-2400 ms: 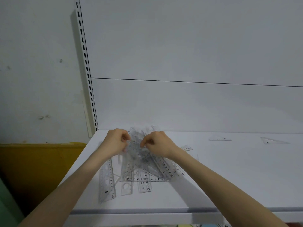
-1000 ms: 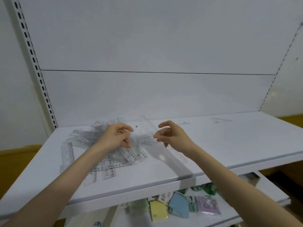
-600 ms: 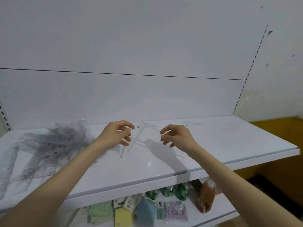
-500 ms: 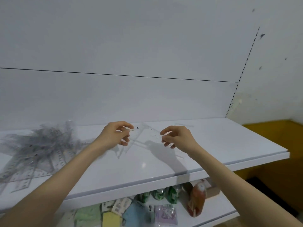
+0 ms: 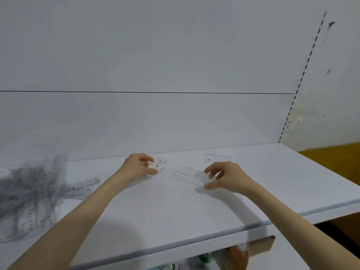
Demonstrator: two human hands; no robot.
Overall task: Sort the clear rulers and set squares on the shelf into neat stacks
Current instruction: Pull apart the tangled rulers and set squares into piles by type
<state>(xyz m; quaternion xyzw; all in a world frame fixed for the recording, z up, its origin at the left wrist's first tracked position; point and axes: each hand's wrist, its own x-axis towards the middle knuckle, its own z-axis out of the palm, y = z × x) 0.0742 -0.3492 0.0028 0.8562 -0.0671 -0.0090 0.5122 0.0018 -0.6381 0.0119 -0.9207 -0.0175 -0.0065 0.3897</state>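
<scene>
While poised over shelf (image 5: 175,211) | left hand (image 5: 139,168): pinching clear set square (image 5: 159,162) | right hand (image 5: 228,178): curled over clear ruler (image 5: 187,177) end, grip unclear | ruler pile (image 5: 33,184) far left of both | spare set square (image 5: 214,157) beyond right

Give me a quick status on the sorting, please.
Left hand pinches a clear set square. Right hand at ruler end, grip unclear. Jumbled pile unsorted far left; nothing in the way.
</scene>
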